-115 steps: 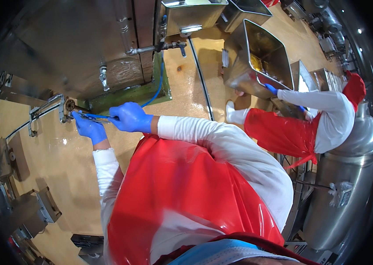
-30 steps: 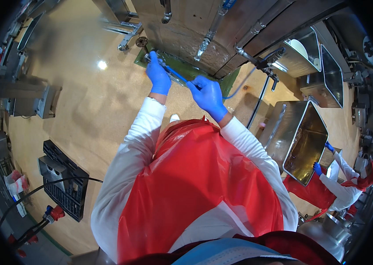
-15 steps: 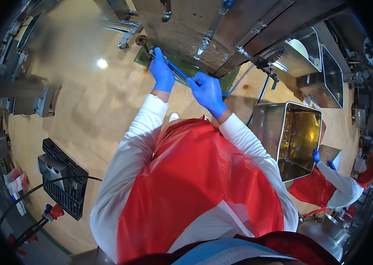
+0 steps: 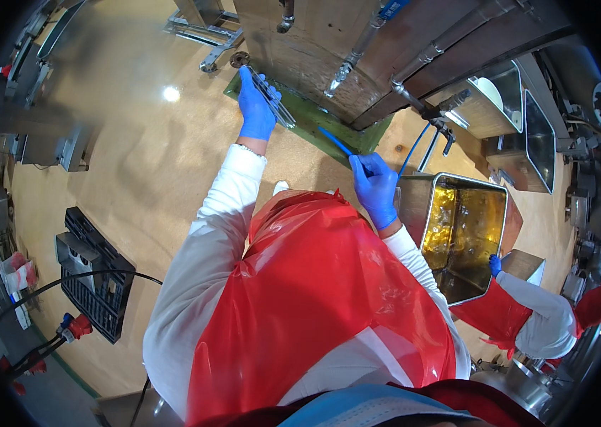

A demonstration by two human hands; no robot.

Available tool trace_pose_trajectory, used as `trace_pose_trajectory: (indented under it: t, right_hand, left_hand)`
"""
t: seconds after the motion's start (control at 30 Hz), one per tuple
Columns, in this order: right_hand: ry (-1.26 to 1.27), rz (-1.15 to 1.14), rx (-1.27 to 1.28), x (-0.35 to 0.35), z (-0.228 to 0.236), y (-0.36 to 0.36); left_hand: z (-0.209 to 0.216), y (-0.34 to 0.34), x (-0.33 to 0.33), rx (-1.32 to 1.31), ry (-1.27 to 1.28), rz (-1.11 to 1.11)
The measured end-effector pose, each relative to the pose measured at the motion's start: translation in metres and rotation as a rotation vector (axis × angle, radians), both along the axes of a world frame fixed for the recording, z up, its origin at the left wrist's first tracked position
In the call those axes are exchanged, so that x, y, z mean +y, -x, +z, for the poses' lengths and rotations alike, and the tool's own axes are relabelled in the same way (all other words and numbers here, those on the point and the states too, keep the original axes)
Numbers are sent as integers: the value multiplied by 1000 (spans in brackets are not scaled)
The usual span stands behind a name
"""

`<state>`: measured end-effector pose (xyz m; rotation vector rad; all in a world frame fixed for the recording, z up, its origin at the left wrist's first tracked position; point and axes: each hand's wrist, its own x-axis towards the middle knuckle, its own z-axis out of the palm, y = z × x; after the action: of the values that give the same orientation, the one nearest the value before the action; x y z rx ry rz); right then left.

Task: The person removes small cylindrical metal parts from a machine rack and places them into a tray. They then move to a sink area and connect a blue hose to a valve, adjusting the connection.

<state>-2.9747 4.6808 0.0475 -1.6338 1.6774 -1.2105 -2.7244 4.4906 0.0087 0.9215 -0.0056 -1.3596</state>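
Observation:
My left hand, in a blue glove, is closed round a bundle of slim shiny metal rods; their exact kind I cannot make out. The thumb points up along them. In its blue glove, my right hand grips a thin blue hose near its end. The free end sticks out up and left toward the rods, apart from them. Another stretch of the hose runs from behind the right hand up toward the metal valve.
A steel wall with pipes stands ahead, over a green base. To the right a large steel tub holds yellowish liquid, with a co-worker's gloved hand at its rim. A black rack and cable lie on the left floor.
My right hand has drawn back right and downward, pulling the hose end away from the rods. The left hand keeps hold of the rods. The co-worker's tub appears more tilted and nearer.

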Motion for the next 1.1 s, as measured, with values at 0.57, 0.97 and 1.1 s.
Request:
trace_pose_trajectory:
  t: [0.57,0.97,1.1]
  right_hand:
    - [78,29,-106,-1,21,-41]
    - [24,108,63,-45,-8,-57]
    - [-52,162,42,-54,-12,-66]
  left_hand:
    - [-7,5,-1,-82,-18,133]
    - [-21,36,18,-364,-12,242]
    - [-11,38,34,-373,-6,268]
